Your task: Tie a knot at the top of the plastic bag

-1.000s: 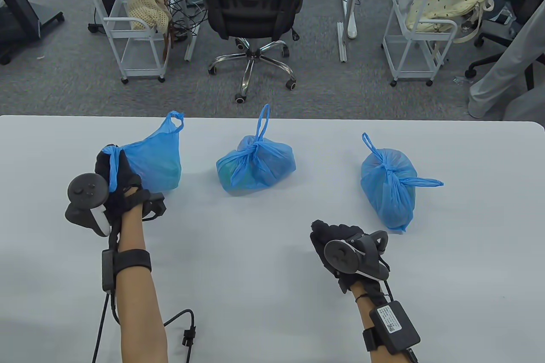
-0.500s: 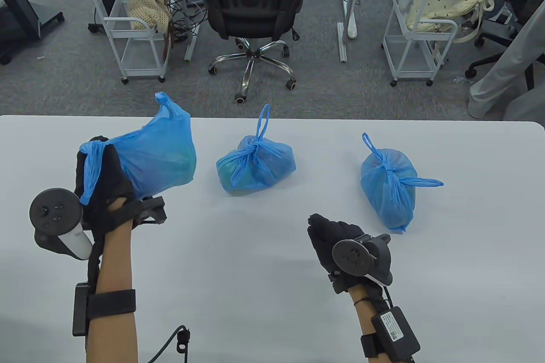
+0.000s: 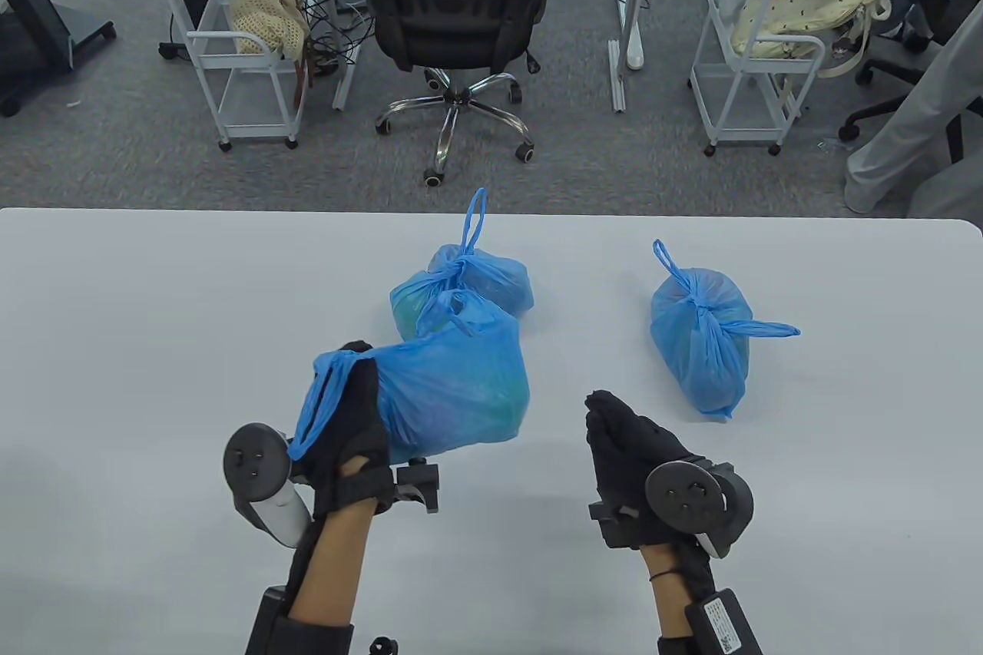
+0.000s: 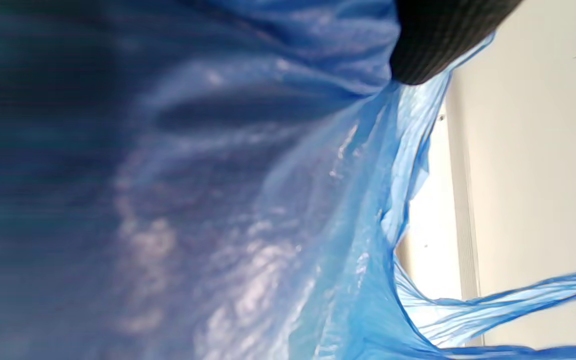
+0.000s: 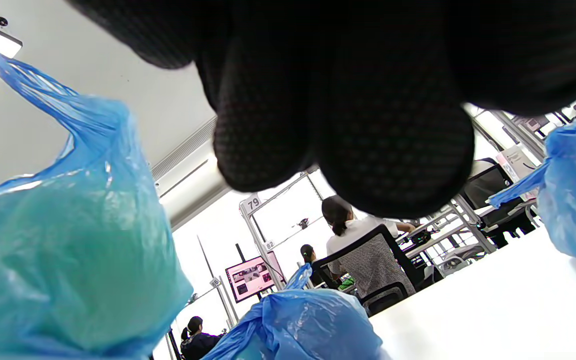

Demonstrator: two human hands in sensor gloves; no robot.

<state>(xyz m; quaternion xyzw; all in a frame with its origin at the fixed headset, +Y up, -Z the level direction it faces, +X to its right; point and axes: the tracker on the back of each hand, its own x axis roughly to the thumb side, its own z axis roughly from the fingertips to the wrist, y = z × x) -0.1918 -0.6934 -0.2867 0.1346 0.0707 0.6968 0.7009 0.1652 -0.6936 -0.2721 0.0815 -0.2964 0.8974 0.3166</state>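
An untied blue plastic bag [image 3: 453,394] hangs from my left hand [image 3: 349,417], held above the near middle of the white table [image 3: 153,348]. One handle loop [image 3: 319,398] is draped over the hand; the other handle [image 3: 453,302] sticks up free. The bag fills the left wrist view [image 4: 268,200] and shows at the left of the right wrist view [image 5: 63,240]. My right hand [image 3: 622,440] is empty, fingers together, just right of the bag and apart from it.
Two knotted blue bags lie on the table: one at the far middle [image 3: 476,279], partly behind the held bag, one at the right [image 3: 703,336]. Beyond the far edge stand an office chair [image 3: 453,18] and two white carts [image 3: 238,64].
My left hand has carried the untied bag from the far left of the table down and right to the near middle. My right hand shifted slightly right and turned its fingers up.
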